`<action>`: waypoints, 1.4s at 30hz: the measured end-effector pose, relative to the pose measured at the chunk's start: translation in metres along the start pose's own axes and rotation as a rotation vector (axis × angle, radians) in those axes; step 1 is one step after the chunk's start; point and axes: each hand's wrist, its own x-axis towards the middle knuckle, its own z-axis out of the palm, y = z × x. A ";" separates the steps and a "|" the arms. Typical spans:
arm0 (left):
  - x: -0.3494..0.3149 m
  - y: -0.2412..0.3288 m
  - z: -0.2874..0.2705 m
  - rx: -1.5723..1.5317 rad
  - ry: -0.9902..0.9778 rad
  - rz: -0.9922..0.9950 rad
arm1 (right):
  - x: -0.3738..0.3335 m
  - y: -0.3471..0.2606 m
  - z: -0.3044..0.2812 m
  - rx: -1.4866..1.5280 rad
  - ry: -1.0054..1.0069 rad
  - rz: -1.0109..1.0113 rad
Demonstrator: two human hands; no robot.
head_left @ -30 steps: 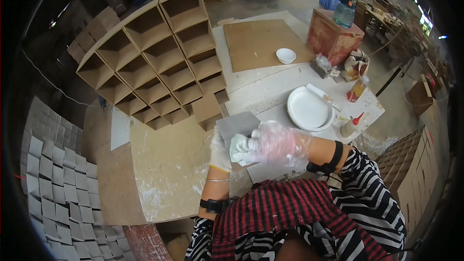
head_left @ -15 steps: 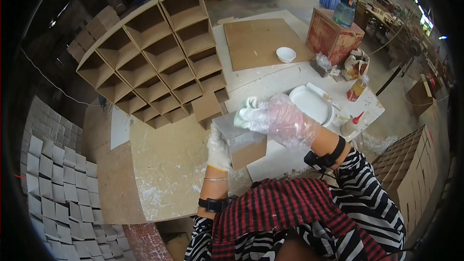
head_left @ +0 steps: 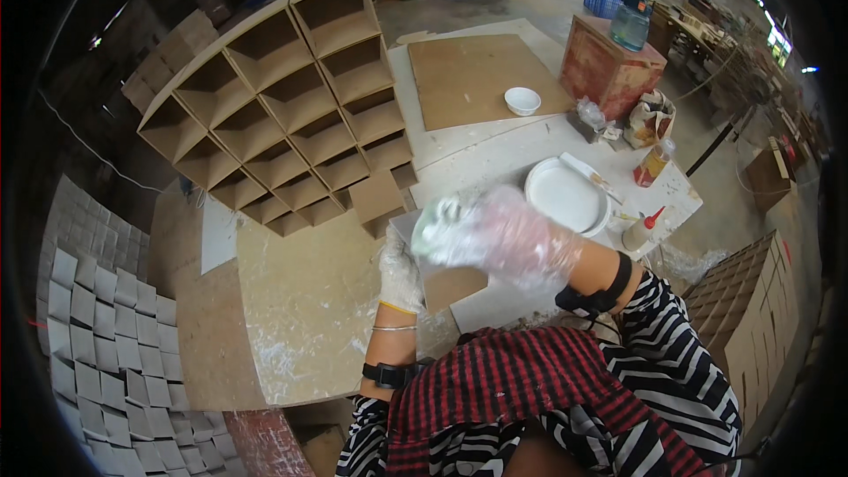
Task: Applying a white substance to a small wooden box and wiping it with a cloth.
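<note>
- Two gloved hands meet at a box (head_left: 456, 290), whose grey top and brown near side show between them; it sits over the middle of the bench (head_left: 481, 152), towards the near edge.
- Left hand (head_left: 399, 276): in a white knit glove, laid along the box's left side and touching it; its fingers are mostly hidden, so I cannot tell how far its grip is closed.
- Right hand (head_left: 495, 234): wrapped in thin clear plastic, over the box's top, hiding much of it. Its fingers curl inward, with something pale green at their tips; blur means I cannot tell whether that grip is clamped on anything.
- Beyond the box, to the left: a big brown shelf (head_left: 302, 102) of open cells, with a small brown carton (head_left: 378, 198) at its lower right corner.
- Near the bench's right corner: a round dish (head_left: 531, 184) of white stuff with a brush (head_left: 590, 175) across its rim, a red-tipped bottle (head_left: 637, 232) and a yellow-and-red bottle (head_left: 654, 164).
- Towards the far edge: a white bowl (head_left: 523, 108) on a brown board (head_left: 477, 71).
</note>
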 end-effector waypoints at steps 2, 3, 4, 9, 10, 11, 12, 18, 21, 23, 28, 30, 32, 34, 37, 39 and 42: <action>-0.001 0.002 0.009 -0.085 -0.150 -0.036 | 0.006 -0.017 -0.012 0.048 -0.122 -0.053; -0.004 -0.001 0.015 -0.039 -0.039 0.021 | 0.007 -0.021 -0.007 0.260 -0.007 0.050; -0.010 0.001 0.033 0.011 0.068 0.080 | -0.004 -0.013 0.008 0.255 -0.004 0.054; -0.011 0.014 0.018 -0.033 0.164 0.161 | -0.029 0.004 0.014 0.265 -0.058 0.373; -0.011 0.012 0.022 -0.031 0.162 0.147 | -0.034 0.003 0.012 0.020 0.001 0.261; -0.011 0.009 0.029 0.009 0.119 0.175 | -0.034 0.001 0.012 0.017 -0.002 0.275; -0.011 0.010 0.034 0.050 0.074 0.211 | -0.026 -0.004 0.015 0.130 -0.018 0.282; -0.005 0.003 0.033 0.104 0.137 0.336 | -0.010 -0.029 0.007 0.180 0.057 0.179; -0.008 0.008 0.036 -0.015 0.058 0.254 | -0.034 0.003 0.032 0.226 0.050 0.350; -0.011 0.010 0.036 -0.023 0.109 0.254 | -0.029 -0.001 0.021 0.268 0.037 0.367; -0.006 0.004 0.043 0.067 0.136 0.349 | -0.032 -0.022 0.047 1.279 0.175 0.552; -0.011 0.007 0.042 0.084 0.082 0.339 | -0.027 -0.012 0.035 0.758 0.042 0.469; -0.016 0.010 0.044 0.063 0.087 0.331 | -0.026 -0.008 0.024 0.500 -0.023 0.408; -0.017 0.011 0.044 0.043 0.088 0.315 | -0.032 -0.005 0.014 0.022 -0.063 0.374; -0.013 0.011 0.038 -0.007 0.091 0.277 | -0.036 -0.006 0.028 0.375 0.150 0.412; -0.010 0.009 0.038 0.012 0.107 0.315 | -0.030 -0.019 0.031 0.953 0.230 0.615; -0.012 0.010 0.042 -0.005 0.184 0.302 | -0.028 -0.020 0.030 1.546 0.304 0.792</action>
